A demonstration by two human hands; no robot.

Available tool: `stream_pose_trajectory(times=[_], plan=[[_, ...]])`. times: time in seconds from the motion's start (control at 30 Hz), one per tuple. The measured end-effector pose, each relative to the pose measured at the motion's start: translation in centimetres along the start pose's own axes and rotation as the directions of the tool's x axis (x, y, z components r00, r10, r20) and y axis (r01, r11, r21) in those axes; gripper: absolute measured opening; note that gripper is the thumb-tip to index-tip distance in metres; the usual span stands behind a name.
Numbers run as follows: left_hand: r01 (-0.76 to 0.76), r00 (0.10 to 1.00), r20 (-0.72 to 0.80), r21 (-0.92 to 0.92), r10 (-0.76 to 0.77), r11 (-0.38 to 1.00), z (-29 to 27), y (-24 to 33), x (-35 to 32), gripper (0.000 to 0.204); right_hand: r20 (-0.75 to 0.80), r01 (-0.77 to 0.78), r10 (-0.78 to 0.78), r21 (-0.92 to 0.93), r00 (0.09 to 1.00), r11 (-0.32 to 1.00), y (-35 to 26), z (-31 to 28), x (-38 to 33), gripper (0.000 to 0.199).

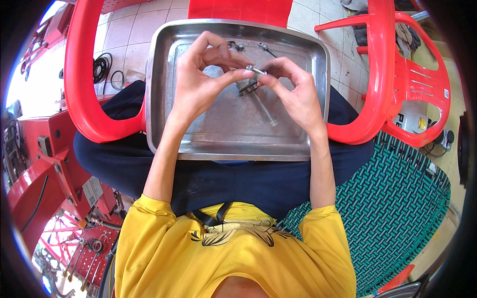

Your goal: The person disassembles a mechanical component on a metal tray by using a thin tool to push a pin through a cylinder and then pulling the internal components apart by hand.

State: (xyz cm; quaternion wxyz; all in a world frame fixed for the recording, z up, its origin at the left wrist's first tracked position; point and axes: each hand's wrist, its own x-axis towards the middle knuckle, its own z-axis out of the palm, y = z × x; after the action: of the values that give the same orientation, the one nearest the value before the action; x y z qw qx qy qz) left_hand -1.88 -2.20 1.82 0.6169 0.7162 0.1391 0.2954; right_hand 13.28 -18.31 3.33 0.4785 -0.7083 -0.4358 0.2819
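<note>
Above a metal tray (228,150), my two hands meet over a small silver bolt (257,70). My left hand (202,74) pinches its head end between thumb and finger. The other end sits between the thumb and forefinger of my right hand (292,87). Just under the bolt, a dark-rimmed metal part (247,89) lies in the tray, partly hidden by my fingers. A long metal rod or bolt (268,113) slants beside it. Farther back lie a thin metal piece with a ringed end (267,49) and another small metal part (236,46).
The tray rests on a red plastic chair or stool (107,130) between my legs. A second red chair (417,82) stands at the right, beside a green woven seat (392,213). Red machinery (44,144) fills the left side. A black coiled cable (102,68) lies on the tiled floor.
</note>
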Motion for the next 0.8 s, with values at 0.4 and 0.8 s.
stream_pose_trajectory(times=[0.4,0.8], plan=[[0.001,1.0,-0.015,-0.009,-0.002,1.0,0.1,0.1,0.0,0.042,0.013,-0.083,0.082,0.181,0.997,0.98,-0.4,0.1,-0.1,0.028],[-0.014,1.0,-0.018,-0.008,0.014,1.0,0.1,0.0,0.0,0.042,0.145,-0.211,0.184,0.203,0.972,0.956,-0.2,-0.6,-0.2,0.03]])
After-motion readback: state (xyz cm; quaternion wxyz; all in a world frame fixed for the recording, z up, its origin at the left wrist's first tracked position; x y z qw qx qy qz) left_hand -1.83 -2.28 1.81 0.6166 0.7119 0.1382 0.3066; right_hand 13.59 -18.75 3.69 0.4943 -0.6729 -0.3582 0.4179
